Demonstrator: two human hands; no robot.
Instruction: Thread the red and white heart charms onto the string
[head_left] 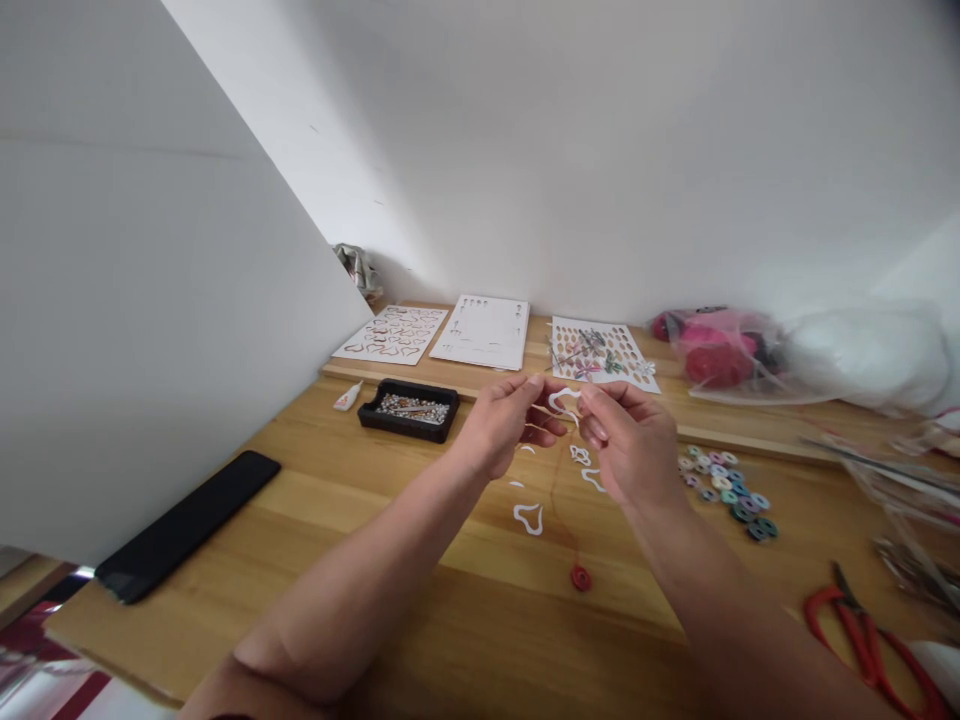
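Between my two hands, above the wooden table, is a white curved cutout [564, 400]. My left hand [510, 425] pinches its left edge between thumb and fingers. On the other side my right hand [630, 435] pinches its right edge. A thin red thread [555, 495] hangs below the hands and runs down to a red bobbin [580, 577] on the table. Under the hands lie a small white flower-shaped cutout [580, 455] and another curved white piece [592, 480]. A heart-like white cutout [529, 518] rests nearer to me.
Behind are a black tray [409, 410] of beads, a glue bottle [347, 396], white sheets [482, 332] and bagged yarn [720, 350]. At right are colored bobbins [727, 482] and red-handled scissors [862, 635]. A long black object [191, 520] lies left.
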